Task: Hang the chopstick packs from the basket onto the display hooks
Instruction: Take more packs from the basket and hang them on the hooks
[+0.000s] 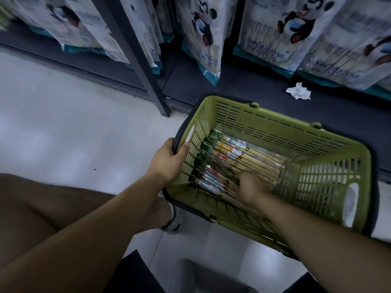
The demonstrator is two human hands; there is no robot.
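Note:
A green plastic basket (pixel 264 125) with a dark rim sits on the floor against the bottom shelf. Several clear chopstick packs (pixel 232 153) with green header cards lie flat inside it. My left hand (pixel 169 159) grips the basket's left rim, thumb over the edge. Inside the basket, my right hand (pixel 247 187) lies on the packs near the front wall, fingers down among them; whether it holds one is hidden. No display hooks show in this view.
Large panda-printed bags (pixel 203 34) hang above the dark bottom shelf (pixel 243 89). A crumpled white tissue (pixel 299 92) lies on that shelf. A dark shelf upright (pixel 146 66) stands left of the basket. Pale floor spreads to the left; my knee and shoe are beside the basket.

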